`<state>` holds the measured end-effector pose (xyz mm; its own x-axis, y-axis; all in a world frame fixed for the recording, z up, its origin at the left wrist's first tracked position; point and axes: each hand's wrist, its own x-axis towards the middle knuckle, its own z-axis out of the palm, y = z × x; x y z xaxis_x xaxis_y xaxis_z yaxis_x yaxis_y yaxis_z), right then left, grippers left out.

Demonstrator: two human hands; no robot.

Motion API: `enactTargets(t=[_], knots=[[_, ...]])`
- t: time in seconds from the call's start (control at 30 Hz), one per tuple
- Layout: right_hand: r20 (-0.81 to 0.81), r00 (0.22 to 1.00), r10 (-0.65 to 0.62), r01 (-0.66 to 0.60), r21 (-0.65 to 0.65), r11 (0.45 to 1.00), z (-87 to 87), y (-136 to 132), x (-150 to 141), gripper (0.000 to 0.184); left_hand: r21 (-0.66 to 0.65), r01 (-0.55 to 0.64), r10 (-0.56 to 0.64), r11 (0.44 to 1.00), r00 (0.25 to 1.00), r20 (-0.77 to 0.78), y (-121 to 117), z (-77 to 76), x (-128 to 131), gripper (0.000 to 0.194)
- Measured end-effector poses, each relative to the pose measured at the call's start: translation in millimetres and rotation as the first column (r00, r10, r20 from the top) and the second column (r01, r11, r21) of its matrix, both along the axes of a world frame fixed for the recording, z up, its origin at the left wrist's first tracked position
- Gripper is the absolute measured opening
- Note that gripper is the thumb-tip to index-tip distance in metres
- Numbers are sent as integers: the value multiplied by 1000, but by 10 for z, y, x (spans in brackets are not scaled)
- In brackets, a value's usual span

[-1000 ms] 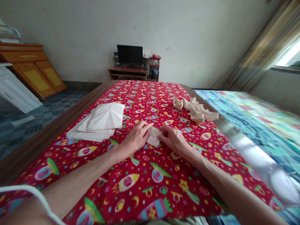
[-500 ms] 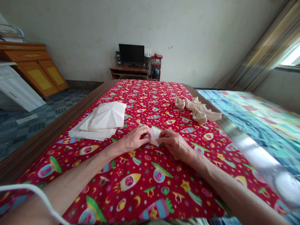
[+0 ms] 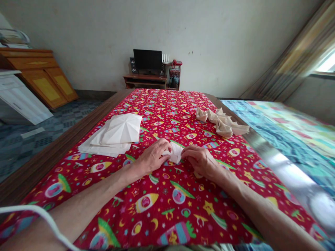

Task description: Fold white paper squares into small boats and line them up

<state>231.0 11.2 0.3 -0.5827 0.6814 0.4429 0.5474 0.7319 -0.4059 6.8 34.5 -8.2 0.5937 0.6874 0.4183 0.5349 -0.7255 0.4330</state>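
A small folded piece of white paper (image 3: 176, 153) lies on the red patterned tablecloth (image 3: 167, 205), pinched from both sides. My left hand (image 3: 154, 157) grips its left edge with curled fingers. Closed on its right edge, my right hand (image 3: 200, 159) pinches it with thumb and fingers. Left of my hands lies a stack of creased white paper sheets (image 3: 115, 134). Several folded beige paper shapes (image 3: 222, 122) sit at the far right of the cloth.
The wooden table edge (image 3: 44, 160) runs along the left. A bed with a colourful cover (image 3: 288, 139) is on the right. A low stand with a monitor (image 3: 148, 61) stands at the back wall, and orange cabinets (image 3: 39, 76) at the left. A white cord (image 3: 39, 216) crosses my left arm.
Both hands stay on the small paper and have shifted slightly; the fingers have reworked the fold. The view has drifted a little.
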Motion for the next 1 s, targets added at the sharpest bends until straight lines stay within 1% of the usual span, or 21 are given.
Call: enactTargets(t=[0.03, 0.1, 0.17, 0.23, 0.3, 0.4, 0.5, 0.6, 0.73, 0.83, 0.93, 1.0], knots=[[-21, 999, -27, 27, 7, 1000, 5, -11, -2, 24, 26, 17, -16, 1000, 999, -37, -17, 18, 0, 8], [-6, 1000, -30, 30, 47, 998, 23, -43, -23, 19, 71, 43, -35, 997, 992, -117, -48, 54, 0, 12], [80, 996, 27, -34, 91, 995, 42, -73, -56, 19, 110, 59, -39, 992, 984, -176, -70, 76, -4, 19], [182, 981, 66, -88, 113, 990, 55, -85, -82, 21, 133, 73, -46, 988, 979, -197, -84, 84, -15, 22], [247, 966, 72, -104, 118, 988, 60, -78, -89, 22, 145, 98, -65, 985, 975, -215, -98, 91, -36, 23], [288, 956, 64, -101, 117, 988, 60, -53, -64, 24, 171, 145, -94, 975, 956, -277, -127, 120, -72, 24], [294, 954, 56, -93, 111, 990, 52, -30, -32, 25, 212, 173, -100, 962, 943, -317, -159, 179, -94, 22], [260, 963, 66, -92, 87, 992, 40, -9, -17, 24, 236, 195, -95, 952, 921, -377, -180, 233, -95, 21], [215, 972, 97, -113, 63, 992, 22, 36, -10, 24, 286, 216, -62, 934, 883, -464, -183, 225, -87, 19], [162, 982, 100, -113, 72, 991, -15, 97, -2, 23, 305, 182, -43, 935, 911, -411, -173, 155, -84, 22], [94, 991, 96, -103, 75, 992, -60, 174, -9, 21, 274, 64, 13, 960, 962, -271, -163, 73, -64, 24], [35, 996, 81, -82, 43, 996, -73, 224, -26, 23, 234, -22, 67, 972, 980, -186, -154, 29, -39, 22]])
